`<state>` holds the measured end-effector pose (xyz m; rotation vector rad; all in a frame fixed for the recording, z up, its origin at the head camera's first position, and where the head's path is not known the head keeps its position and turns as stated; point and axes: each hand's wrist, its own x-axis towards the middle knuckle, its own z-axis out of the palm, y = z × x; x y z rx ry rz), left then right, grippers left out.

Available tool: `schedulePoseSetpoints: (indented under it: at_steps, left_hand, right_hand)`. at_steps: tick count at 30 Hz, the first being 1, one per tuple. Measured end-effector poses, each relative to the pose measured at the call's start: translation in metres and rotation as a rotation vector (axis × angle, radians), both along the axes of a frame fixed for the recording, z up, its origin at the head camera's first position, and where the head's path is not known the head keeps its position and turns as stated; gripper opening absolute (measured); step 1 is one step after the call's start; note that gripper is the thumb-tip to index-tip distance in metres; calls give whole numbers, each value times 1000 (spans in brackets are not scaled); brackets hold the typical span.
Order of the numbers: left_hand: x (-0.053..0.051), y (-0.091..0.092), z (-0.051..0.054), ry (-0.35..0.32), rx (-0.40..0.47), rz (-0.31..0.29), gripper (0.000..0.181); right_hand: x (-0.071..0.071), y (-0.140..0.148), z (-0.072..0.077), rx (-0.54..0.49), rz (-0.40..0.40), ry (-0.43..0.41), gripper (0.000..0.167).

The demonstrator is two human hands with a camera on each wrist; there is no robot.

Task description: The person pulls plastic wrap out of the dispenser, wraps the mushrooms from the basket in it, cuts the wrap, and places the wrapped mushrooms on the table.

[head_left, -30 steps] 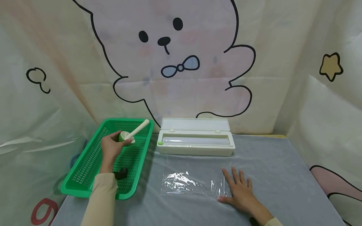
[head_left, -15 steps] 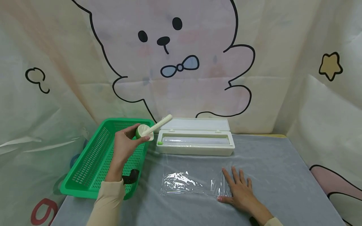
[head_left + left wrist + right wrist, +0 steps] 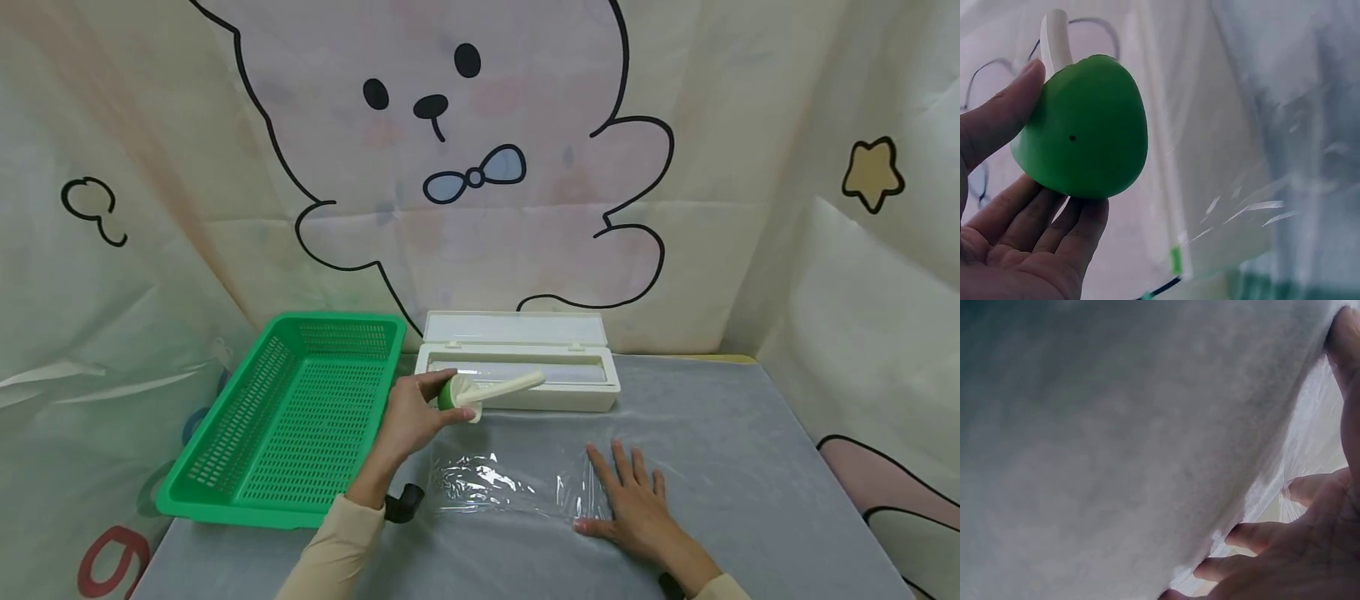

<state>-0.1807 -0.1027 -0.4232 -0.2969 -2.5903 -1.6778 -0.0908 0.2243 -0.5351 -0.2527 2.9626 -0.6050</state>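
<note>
My left hand [image 3: 412, 417] holds a rounded green piece [image 3: 1091, 125] with a white inner face, pinched between thumb and fingers in the air. A white stick [image 3: 510, 387] juts from that inner side toward the right. They hang in front of the white cling film dispenser [image 3: 487, 401], over the far left part of a clear film sheet [image 3: 495, 483]. With its fingers spread, my right hand [image 3: 633, 508] presses the sheet's right end onto the table. In the right wrist view its fingertips [image 3: 1247, 537] touch the film and cloth.
Left on the table stands a green plastic basket [image 3: 247, 515] with slotted walls. The dispenser's lid [image 3: 517, 328] is raised at the back, with a film roll [image 3: 525, 372] inside. A grey cloth [image 3: 735, 467] covers the table; a printed curtain [image 3: 720, 167] hangs behind.
My left hand has carried the green piece with the stick from above the basket rightward and toward me, to in front of the dispenser. My right hand stays put on the film.
</note>
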Motion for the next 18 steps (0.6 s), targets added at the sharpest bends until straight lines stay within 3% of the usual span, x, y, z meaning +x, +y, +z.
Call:
schedulePoseSetpoints:
  at_steps: [8,18]
  left_hand:
    - [6,20,-40,-70,-20,-108,59]
    - [12,37,-69,-76,-139,-136,60]
  right_hand:
    - [0,0,-1,-6,-1,10,116]
    - [0,0,-1,-8,9,11,116]
